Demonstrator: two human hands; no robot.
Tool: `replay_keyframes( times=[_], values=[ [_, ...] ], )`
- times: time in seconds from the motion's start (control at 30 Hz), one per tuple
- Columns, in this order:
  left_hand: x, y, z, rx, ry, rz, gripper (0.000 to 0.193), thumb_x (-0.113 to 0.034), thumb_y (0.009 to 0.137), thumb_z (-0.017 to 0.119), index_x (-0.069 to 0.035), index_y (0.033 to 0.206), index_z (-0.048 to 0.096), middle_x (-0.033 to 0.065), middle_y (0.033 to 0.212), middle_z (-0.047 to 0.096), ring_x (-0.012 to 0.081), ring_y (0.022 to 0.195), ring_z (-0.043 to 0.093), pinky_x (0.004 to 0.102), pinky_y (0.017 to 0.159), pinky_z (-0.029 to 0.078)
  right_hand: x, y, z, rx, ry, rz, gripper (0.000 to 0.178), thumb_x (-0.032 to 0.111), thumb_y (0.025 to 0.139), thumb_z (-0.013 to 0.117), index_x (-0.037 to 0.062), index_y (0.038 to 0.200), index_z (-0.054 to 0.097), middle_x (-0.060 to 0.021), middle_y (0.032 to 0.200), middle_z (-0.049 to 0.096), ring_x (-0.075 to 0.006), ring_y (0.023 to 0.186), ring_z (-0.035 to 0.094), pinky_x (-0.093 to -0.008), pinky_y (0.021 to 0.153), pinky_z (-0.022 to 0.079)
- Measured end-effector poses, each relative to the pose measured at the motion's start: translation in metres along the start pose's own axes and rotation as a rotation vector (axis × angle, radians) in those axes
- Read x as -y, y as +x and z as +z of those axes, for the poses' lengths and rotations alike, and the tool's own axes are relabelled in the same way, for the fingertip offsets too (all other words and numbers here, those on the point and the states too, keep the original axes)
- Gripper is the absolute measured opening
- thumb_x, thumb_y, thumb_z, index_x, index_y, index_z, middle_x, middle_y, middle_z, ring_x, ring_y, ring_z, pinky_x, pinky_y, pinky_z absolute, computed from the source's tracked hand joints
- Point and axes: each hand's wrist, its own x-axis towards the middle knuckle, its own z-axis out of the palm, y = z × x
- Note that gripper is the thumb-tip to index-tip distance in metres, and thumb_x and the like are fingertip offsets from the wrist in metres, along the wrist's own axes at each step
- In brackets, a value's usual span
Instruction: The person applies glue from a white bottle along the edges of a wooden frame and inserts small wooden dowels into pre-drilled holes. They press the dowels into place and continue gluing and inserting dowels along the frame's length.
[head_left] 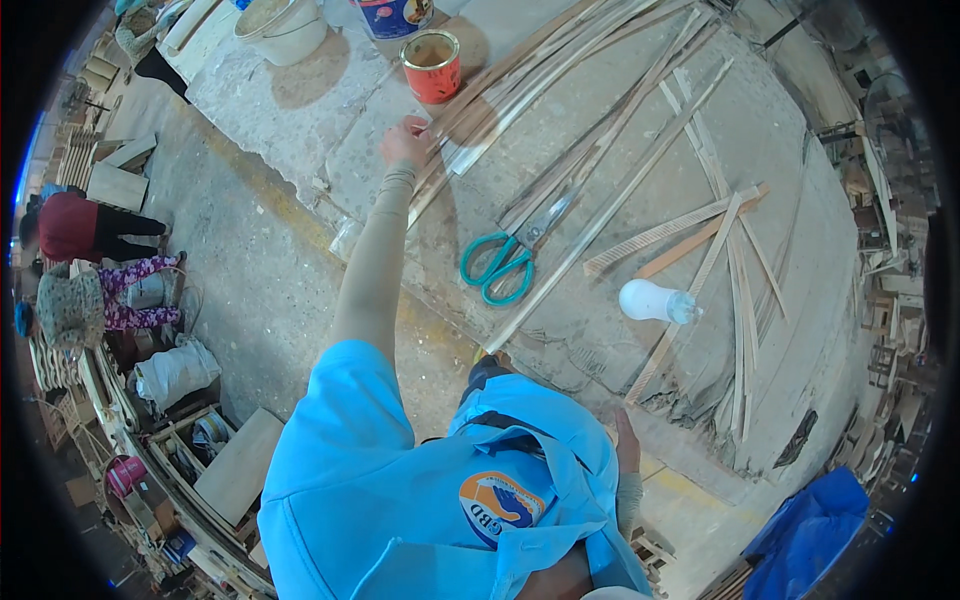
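My left hand [403, 143] reaches far out over the stone-like worktop, its fingers curled at the near edge of a bundle of long thin wooden strips [520, 85]. What lies between its fingertips is hidden. Close to my body, at the worktop's front edge, my right hand [627, 447] hangs with fingers stretched out, holding nothing visible. Scissors with teal handles [513, 262] lie between the strips. Right of them, a white squeeze bottle [647, 300] with a clear cap rests on its side near some crossed, shorter strips [705, 225]. An open red can [432, 75] stands just beyond my left hand.
A white bucket [284, 38] and a dark blue tub [393, 17] stand at the far edge. On the left, two people [75, 228] [75, 310] bend over beside a white sack [177, 375] and stacked wood. Blue sheeting [815, 525] lies at lower right.
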Motion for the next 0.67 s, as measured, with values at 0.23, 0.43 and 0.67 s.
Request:
replay_keyframes(
  times=[0.23, 0.43, 0.67],
  values=[
    [0.017, -0.001, 0.005, 0.035, -0.322, 0.076, 0.023, -0.023, 0.081, 0.067, -0.007, 0.097, 0.073, 0.0075, 0.083, 0.073, 0.0172, 0.073, 0.067, 0.0302, 0.072, 0.052, 0.009, -0.002, -0.006, 0.014, 0.044, 0.024, 0.062, 0.024, 0.087, 0.063, 0.0064, 0.142, 0.039, -0.0185, 0.144, 0.043, -0.0321, 0.132, 0.042, -0.0396, 0.107, 0.036],
    [0.015, -0.018, 0.001, 0.185, -0.698, -0.033, 0.030, -0.022, 0.090, 0.062, -0.002, 0.111, 0.066, 0.0053, 0.083, 0.071, 0.0090, 0.071, 0.063, 0.0253, 0.062, 0.047, 0.014, -0.002, -0.015, 0.024, 0.075, 0.063, 0.062, 0.022, 0.086, 0.063, 0.0064, 0.142, 0.040, -0.0182, 0.143, 0.044, -0.0318, 0.131, 0.043, -0.0392, 0.107, 0.036],
    [0.015, -0.027, -0.002, 0.338, -0.740, -0.090, 0.041, -0.022, 0.090, 0.065, -0.001, 0.124, 0.059, 0.0048, 0.084, 0.071, 0.0075, 0.068, 0.061, 0.0225, 0.060, 0.045, 0.003, 0.000, -0.004, 0.031, 0.052, 0.088, 0.064, 0.024, 0.085, 0.064, 0.0090, 0.143, 0.039, -0.0175, 0.145, 0.042, -0.0304, 0.133, 0.042, -0.0383, 0.109, 0.035]
  ],
)
